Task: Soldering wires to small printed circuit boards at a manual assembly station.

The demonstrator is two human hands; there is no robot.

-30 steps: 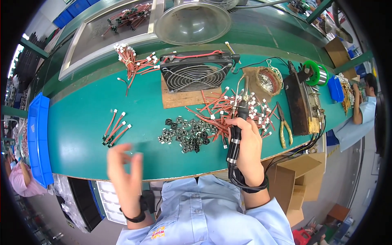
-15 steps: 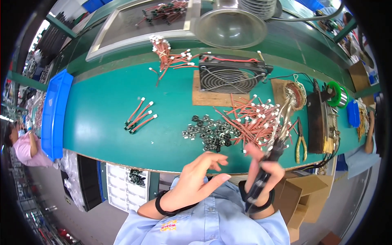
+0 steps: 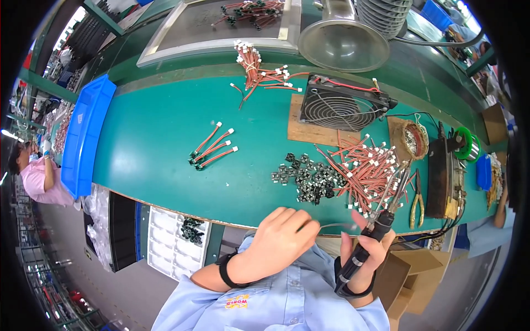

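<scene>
So the right hand (image 3: 367, 251) is wrapped in a full fist around the black handle of a soldering iron (image 3: 381, 218), fingers closed tight on it, with the tip angled up and away over the front edge of the green bench (image 3: 154, 149). The left hand (image 3: 281, 240) sits just beside it, fingers curled in and pinched together on a thin silvery strand of solder wire (image 3: 337, 225) that runs across toward the iron; it's pretty blurry there, so I can't tell whether the strand actually touches the iron. Both hands hover at the near edge of the bench, right in front of the person's light blue shirt (image 3: 287, 303). Just beyond the iron lies a messy pile of red wires (image 3: 364, 168) with white connectors, and next to that, on its left, a scatter of small black parts (image 3: 303, 179). A small group of finished red leads (image 3: 212, 149) lies well apart further left. A black fan with a wire grille (image 3: 339, 107) sits on a wooden board behind the pile, yellow-handled pliers (image 3: 417, 201) lie to the right, and a long blue bin (image 3: 85, 132) sits at the bench's left end.
</scene>
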